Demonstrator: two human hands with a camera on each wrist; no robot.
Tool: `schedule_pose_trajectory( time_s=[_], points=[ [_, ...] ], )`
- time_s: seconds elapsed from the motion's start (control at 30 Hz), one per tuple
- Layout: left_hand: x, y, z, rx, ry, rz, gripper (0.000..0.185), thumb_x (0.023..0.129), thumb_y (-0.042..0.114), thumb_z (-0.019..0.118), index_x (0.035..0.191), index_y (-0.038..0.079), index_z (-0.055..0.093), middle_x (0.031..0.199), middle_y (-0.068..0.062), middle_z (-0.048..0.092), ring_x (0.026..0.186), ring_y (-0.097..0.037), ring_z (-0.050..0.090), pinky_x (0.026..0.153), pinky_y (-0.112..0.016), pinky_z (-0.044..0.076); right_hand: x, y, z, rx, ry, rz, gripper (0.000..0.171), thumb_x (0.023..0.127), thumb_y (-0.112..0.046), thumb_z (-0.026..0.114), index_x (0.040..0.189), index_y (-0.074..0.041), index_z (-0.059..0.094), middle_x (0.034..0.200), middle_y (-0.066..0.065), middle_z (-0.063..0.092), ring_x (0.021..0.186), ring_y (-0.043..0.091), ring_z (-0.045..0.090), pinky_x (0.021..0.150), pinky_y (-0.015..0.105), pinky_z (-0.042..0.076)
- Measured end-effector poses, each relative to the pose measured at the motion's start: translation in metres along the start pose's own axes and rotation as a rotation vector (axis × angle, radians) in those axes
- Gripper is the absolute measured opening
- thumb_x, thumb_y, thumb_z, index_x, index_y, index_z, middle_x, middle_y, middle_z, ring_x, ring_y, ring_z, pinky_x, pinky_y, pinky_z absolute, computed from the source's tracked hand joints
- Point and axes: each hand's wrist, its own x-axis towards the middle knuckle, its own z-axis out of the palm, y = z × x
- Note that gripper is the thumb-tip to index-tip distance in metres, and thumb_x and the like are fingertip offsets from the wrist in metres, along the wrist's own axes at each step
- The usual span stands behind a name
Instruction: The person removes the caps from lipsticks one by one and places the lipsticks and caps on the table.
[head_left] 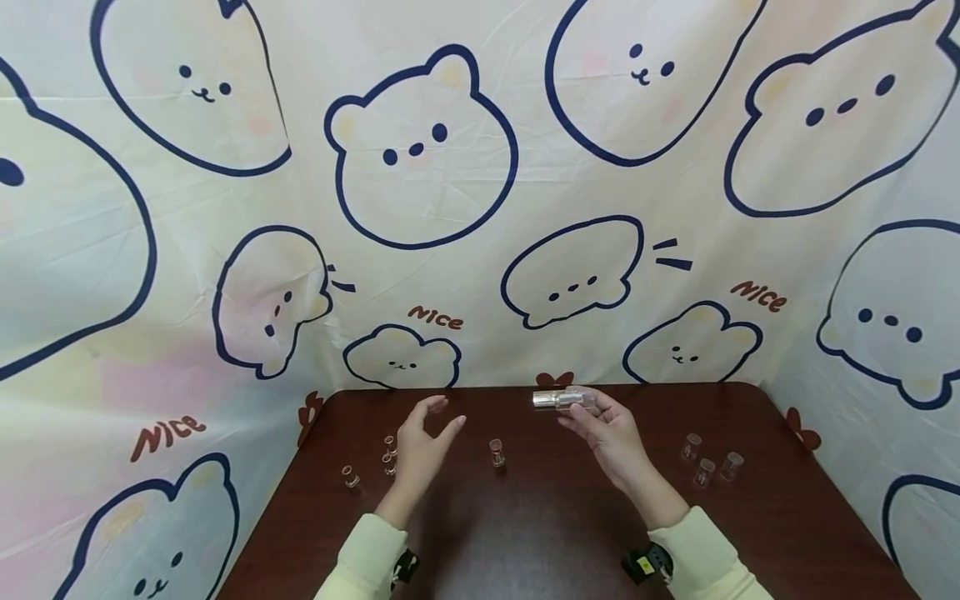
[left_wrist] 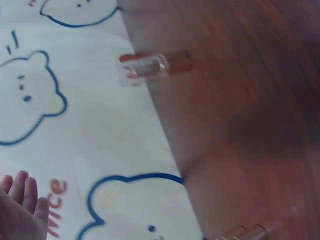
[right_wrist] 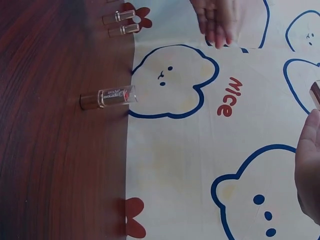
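The right hand holds a lipstick lying sideways over the worktop's far edge, its fingers curled round the clear end and the silver end pointing left. The left hand hovers above the worktop with nothing in it, fingers loosely spread, thumb apart from the rest. Between the hands one capped tube stands upright with bare wood all round it. Three small tubes stand just left of the left hand, near the worktop's left edge. Three clear caps stand in a cluster to the right of the right hand, well apart from it. The bear-print cloth rises right behind the far edge and along both sides. The near half of the worktop is open wood.
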Motion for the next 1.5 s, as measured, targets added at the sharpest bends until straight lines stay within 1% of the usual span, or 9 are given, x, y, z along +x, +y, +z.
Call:
schedule_pose_trajectory(
  time_s=[0.17,0.37,0.53,0.67,0.77,0.87,1.03,1.3,1.5],
  points=[
    [0.000,0.014,0.008,-0.079,-0.061,0.034,0.044,0.084,0.032,0.077,0.121,0.015,0.062,0.119,-0.004,0.066,0.112,-0.017,0.057,0.096,-0.044,0.045,0.000,0.000,0.003,0.023,-0.004,-0.002,0.038,0.094,-0.005,0.063,0.128,0.007,0.052,0.113,0.004,0.066,0.100,0.017,0.066,0.087,0.034,0.051],
    [-0.001,0.030,0.015,-0.191,-0.117,0.087,0.042,0.083,0.027,0.078,0.120,0.014,0.063,0.116,0.001,0.067,0.110,-0.017,0.059,0.097,-0.048,0.044,0.000,-0.002,0.006,0.038,-0.025,-0.016,0.047,0.095,-0.007,0.062,0.133,0.013,0.044,0.118,0.003,0.064,0.102,0.017,0.065,0.088,0.033,0.050],
    [-0.002,0.047,0.019,-0.286,-0.160,0.085,0.040,0.085,0.016,0.077,0.121,0.007,0.062,0.116,-0.007,0.067,0.111,-0.024,0.060,0.098,-0.054,0.040,0.001,-0.003,0.008,0.046,-0.027,-0.015,0.048,0.095,-0.007,0.063,0.134,0.013,0.043,0.119,0.004,0.063,0.102,0.017,0.066,0.089,0.033,0.050],
    [-0.006,0.073,0.015,-0.325,-0.199,0.096,0.039,0.086,0.008,0.074,0.122,-0.002,0.060,0.118,-0.015,0.065,0.112,-0.033,0.058,0.099,-0.055,0.039,0.001,-0.003,0.008,0.039,-0.028,-0.018,0.046,0.095,-0.007,0.063,0.133,0.010,0.046,0.119,0.006,0.063,0.102,0.018,0.066,0.089,0.034,0.050],
    [-0.007,0.089,0.012,-0.356,-0.246,0.092,0.038,0.088,0.006,0.072,0.121,-0.006,0.059,0.118,-0.018,0.064,0.113,-0.036,0.057,0.099,-0.053,0.040,0.002,-0.003,0.008,0.038,-0.028,-0.021,0.040,0.095,-0.008,0.063,0.130,0.006,0.051,0.119,0.007,0.063,0.102,0.018,0.066,0.089,0.034,0.050],
    [-0.006,0.094,0.014,-0.419,-0.297,0.063,0.036,0.089,0.003,0.069,0.121,-0.008,0.058,0.119,-0.020,0.064,0.113,-0.037,0.057,0.098,-0.046,0.043,0.002,-0.003,0.009,0.047,-0.030,-0.022,0.037,0.094,-0.008,0.064,0.128,0.002,0.054,0.118,0.007,0.063,0.101,0.018,0.066,0.089,0.034,0.050],
    [-0.005,0.097,0.020,-0.501,-0.353,0.051,0.033,0.090,0.001,0.067,0.121,-0.010,0.058,0.119,-0.024,0.063,0.112,-0.035,0.059,0.095,-0.038,0.047,0.002,-0.005,0.010,0.062,-0.047,-0.031,0.040,0.095,-0.008,0.063,0.130,0.004,0.051,0.117,0.007,0.063,0.102,0.018,0.066,0.089,0.034,0.050],
    [-0.005,0.104,0.025,-0.531,-0.391,0.053,0.034,0.090,0.002,0.068,0.121,-0.008,0.058,0.119,-0.020,0.064,0.112,-0.032,0.060,0.096,-0.043,0.046,0.001,-0.005,0.011,0.062,-0.054,-0.022,0.030,0.094,-0.009,0.064,0.123,-0.003,0.058,0.116,0.006,0.064,0.101,0.018,0.066,0.089,0.034,0.050],
    [-0.005,0.110,0.028,-0.519,-0.412,0.054,0.036,0.090,0.004,0.068,0.122,-0.008,0.058,0.118,-0.018,0.064,0.110,-0.027,0.061,0.095,-0.038,0.047,0.000,-0.005,0.012,0.058,-0.056,-0.020,0.033,0.095,-0.008,0.062,0.126,0.001,0.055,0.116,0.007,0.064,0.102,0.018,0.066,0.089,0.034,0.049]
  ],
)
